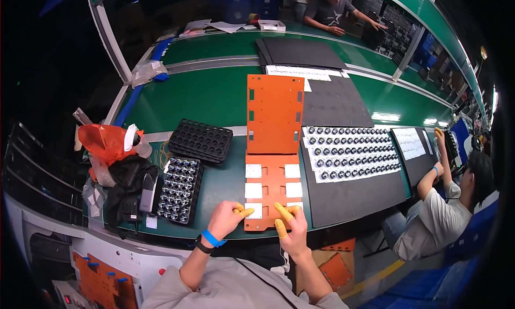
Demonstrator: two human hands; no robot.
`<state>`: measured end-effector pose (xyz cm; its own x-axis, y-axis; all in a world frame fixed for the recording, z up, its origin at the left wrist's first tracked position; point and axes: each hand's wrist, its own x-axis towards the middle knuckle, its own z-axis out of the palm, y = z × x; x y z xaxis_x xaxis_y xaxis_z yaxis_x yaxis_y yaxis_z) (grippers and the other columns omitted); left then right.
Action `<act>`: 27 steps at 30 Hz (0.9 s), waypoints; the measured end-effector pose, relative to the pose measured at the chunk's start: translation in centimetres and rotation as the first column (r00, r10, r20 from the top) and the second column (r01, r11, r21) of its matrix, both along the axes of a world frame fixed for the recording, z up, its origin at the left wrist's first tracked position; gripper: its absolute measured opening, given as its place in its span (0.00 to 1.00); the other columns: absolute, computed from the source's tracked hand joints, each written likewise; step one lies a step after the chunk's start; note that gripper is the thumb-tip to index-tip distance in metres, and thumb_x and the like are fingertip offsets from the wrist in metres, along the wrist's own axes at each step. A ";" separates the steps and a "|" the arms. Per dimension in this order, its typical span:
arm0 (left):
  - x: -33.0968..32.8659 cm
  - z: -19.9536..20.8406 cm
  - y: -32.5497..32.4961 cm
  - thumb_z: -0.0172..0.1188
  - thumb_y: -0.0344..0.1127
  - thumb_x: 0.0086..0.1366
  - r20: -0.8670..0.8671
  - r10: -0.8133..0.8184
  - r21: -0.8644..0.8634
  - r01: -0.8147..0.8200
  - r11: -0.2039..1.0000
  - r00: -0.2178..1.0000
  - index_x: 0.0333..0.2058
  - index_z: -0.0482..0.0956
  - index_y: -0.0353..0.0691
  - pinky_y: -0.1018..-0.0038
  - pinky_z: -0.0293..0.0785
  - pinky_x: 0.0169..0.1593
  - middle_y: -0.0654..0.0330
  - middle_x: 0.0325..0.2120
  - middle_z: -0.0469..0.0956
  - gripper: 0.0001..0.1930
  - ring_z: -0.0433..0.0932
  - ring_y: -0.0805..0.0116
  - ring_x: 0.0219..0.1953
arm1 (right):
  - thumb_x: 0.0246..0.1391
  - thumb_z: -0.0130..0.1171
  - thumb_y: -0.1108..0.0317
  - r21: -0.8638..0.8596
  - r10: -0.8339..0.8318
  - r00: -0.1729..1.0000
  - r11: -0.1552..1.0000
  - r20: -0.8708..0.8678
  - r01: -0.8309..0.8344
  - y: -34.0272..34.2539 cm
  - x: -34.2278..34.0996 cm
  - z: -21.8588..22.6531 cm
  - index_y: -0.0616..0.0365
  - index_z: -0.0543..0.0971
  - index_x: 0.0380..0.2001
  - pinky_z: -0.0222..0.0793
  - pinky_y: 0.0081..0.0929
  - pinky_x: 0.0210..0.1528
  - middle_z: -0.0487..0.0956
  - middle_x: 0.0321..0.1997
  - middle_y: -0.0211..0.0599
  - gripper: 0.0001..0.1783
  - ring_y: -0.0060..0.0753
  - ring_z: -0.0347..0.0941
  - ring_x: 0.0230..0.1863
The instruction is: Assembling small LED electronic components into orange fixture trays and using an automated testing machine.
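An orange fixture board (274, 193) lies in front of me, with white square plates set in two columns, and its orange upper panel (274, 113) extends away behind it. My left hand (226, 219) wears yellow finger covers; thumb and finger close at the left edge of the nearest left plate (254, 210). My right hand (293, 231), also with yellow finger covers, has its fingers apart over the board's near right part. It partly covers the nearest right plate (295, 204). Other plates, such as the middle right one (294, 190), lie flat.
Left stand a black tray of shiny round parts (180, 190) and stacked black trays (200, 141). An orange bag (107, 142) sits beyond them. White strips with black round parts (351, 153) lie on a dark board (348, 201) at right. Co-workers sit right and across.
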<state>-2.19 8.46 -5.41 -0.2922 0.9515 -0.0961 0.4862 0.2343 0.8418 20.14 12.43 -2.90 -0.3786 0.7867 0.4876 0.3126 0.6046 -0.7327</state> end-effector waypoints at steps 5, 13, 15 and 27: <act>-1.0 -0.3 0.6 0.75 0.46 0.58 0.020 -0.060 -0.041 0.061 0.997 0.998 0.28 0.85 0.29 0.64 0.69 0.26 0.45 0.14 0.71 0.20 0.68 0.57 0.16 | 0.57 0.64 0.71 0.006 -0.021 0.991 1.000 -0.132 0.022 6.8 -2.2 2.8 0.60 0.82 0.52 0.72 0.36 0.44 0.74 0.40 0.43 0.18 0.42 0.73 0.42; -0.2 -0.3 0.9 0.73 0.47 0.60 -0.042 -0.083 -0.020 0.083 0.996 0.996 0.28 0.84 0.28 0.63 0.69 0.25 0.40 0.14 0.69 0.21 0.66 0.52 0.15 | 0.58 0.71 0.57 -0.494 -0.166 0.933 0.869 -0.321 -0.015 25.5 -6.5 7.4 0.72 0.58 0.69 0.69 0.23 0.43 0.80 0.44 0.35 0.46 0.23 0.73 0.42; -0.9 -2.0 0.7 0.71 0.49 0.62 -0.051 -0.112 -0.034 0.110 0.993 0.992 0.29 0.84 0.29 0.61 0.70 0.25 0.37 0.16 0.70 0.22 0.67 0.47 0.16 | 0.58 0.71 0.63 -0.471 -0.129 0.848 0.869 -0.514 -0.153 25.0 -4.7 7.4 0.68 0.58 0.70 0.68 0.17 0.37 0.81 0.40 0.30 0.45 0.17 0.72 0.38; -2.4 -0.6 -0.1 0.49 0.56 0.76 0.521 -0.076 -0.263 0.244 0.933 0.850 0.30 0.81 0.29 0.76 0.61 0.16 0.65 0.14 0.70 0.31 0.67 0.76 0.12 | 0.42 0.76 0.65 0.032 0.007 0.959 0.999 0.283 -0.017 1.2 6.0 -1.4 0.48 0.80 0.59 0.64 0.47 0.69 0.66 0.71 0.47 0.36 0.57 0.61 0.72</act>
<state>-4.62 8.32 -5.99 0.0288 0.8765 -0.4805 0.0786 0.4773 0.8752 26.16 13.61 -4.34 -0.5138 0.7665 0.3853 0.4967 0.6320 -0.5949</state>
